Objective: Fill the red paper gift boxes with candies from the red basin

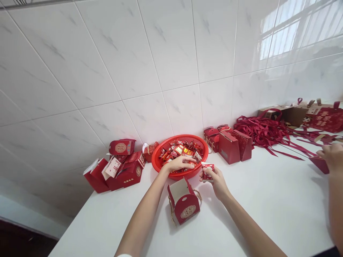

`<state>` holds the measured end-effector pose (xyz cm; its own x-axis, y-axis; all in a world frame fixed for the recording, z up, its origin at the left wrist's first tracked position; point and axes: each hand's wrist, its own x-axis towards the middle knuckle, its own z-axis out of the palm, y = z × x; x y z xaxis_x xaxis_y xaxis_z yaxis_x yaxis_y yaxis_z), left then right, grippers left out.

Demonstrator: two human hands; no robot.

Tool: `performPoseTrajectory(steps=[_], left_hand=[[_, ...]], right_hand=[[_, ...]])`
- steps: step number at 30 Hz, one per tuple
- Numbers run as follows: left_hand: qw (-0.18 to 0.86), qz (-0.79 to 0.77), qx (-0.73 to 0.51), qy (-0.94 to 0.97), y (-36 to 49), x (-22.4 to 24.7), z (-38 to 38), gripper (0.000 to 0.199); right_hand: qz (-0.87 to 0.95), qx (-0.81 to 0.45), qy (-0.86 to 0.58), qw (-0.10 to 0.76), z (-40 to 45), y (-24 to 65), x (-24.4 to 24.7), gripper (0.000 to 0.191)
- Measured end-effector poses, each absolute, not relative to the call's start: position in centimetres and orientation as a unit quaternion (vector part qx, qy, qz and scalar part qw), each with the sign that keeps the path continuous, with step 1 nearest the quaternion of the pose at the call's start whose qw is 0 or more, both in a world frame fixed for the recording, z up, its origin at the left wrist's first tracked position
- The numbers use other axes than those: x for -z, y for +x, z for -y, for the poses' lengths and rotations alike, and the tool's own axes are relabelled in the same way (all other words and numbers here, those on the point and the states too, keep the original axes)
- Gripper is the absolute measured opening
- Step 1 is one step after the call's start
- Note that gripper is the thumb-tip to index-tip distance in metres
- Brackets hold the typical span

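My left hand [180, 163] reaches over the near rim of a red plastic basket [184, 176], which holds many small red wrapped packets [175, 148]. Its fingers are bent over the packets, and whether they grip one is hidden. Just right of the basket, my right hand [214, 178] is closed on a red and white packet [208, 172]. Below the two hands, an open red box [186, 207] with a round gold pattern and rope handles stands on the white table [225, 232]. Its top flaps are up and the pale inside shows.
Red boxes [128, 175] are piled at the left, and more boxes [229, 146] stand right of the basket. Red ribbons [262, 130] lie heaped by the tiled wall. At the right edge, another person's hand [332, 157] touches a dark red item [319, 164].
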<state>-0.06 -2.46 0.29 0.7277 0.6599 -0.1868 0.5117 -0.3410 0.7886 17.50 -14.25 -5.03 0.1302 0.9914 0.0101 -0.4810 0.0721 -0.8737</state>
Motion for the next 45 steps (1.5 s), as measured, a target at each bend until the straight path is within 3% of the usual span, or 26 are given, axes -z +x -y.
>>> performPoseTrajectory(steps=[10,28,40,45], left_hand=[[0.518,-0.343,-0.179,0.762,-0.2,0.2,2.3,0.05],[0.503,-0.325,-0.27,0.754,-0.1,1.0,1.6,0.058],[0.526,-0.352,-0.362,0.684,0.3,0.3,2.6,0.074],[0.53,-0.337,-0.342,0.699,0.8,-0.2,4.1,0.064]], right_hand=[[0.338,-0.566,-0.382,0.648,14.3,17.5,5.0,0.034],[0.337,-0.567,-0.377,0.65,14.4,17.4,5.0,0.035],[0.297,-0.601,-0.359,0.649,14.6,17.0,4.7,0.029],[0.264,-0.632,-0.327,0.651,14.5,16.5,5.1,0.028]])
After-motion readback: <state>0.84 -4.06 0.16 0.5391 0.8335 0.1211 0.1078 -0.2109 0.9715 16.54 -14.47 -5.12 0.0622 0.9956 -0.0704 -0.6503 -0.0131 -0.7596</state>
